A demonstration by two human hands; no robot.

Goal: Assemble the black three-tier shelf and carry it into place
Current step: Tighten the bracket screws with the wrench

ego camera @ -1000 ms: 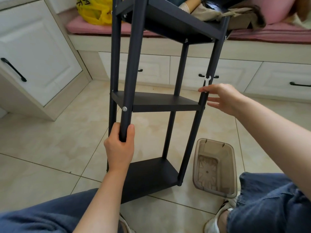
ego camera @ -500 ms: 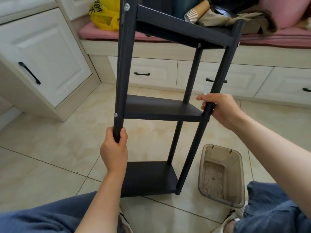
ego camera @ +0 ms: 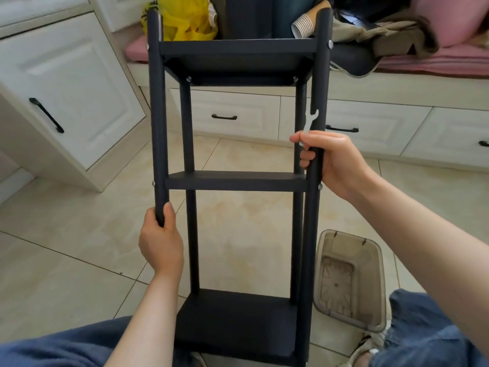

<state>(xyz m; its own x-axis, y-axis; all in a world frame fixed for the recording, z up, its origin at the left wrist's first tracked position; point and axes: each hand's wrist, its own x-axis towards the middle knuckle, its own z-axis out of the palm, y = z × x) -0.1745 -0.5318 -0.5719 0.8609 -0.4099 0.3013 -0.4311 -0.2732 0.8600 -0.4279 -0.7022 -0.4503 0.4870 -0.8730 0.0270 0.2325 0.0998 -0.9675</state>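
Black three-tier shelf point(ego camera: 238, 181) stands upright on the tiled floor point(ego camera: 66, 221); left hand point(ego camera: 161, 242) curls round its left post point(ego camera: 158, 128), right hand point(ego camera: 333, 160) round the right post point(ego camera: 312, 207), also pinching a white wrench point(ego camera: 310, 120).

No lettering legible from here; the only candidate is the yellow plastic bag point(ego camera: 185, 22) on the pink cushion point(ego camera: 135, 50); dark print shows at the bag's left edge, crumpled and blurred, characters not readable; no label, brand or number made out elsewhere.
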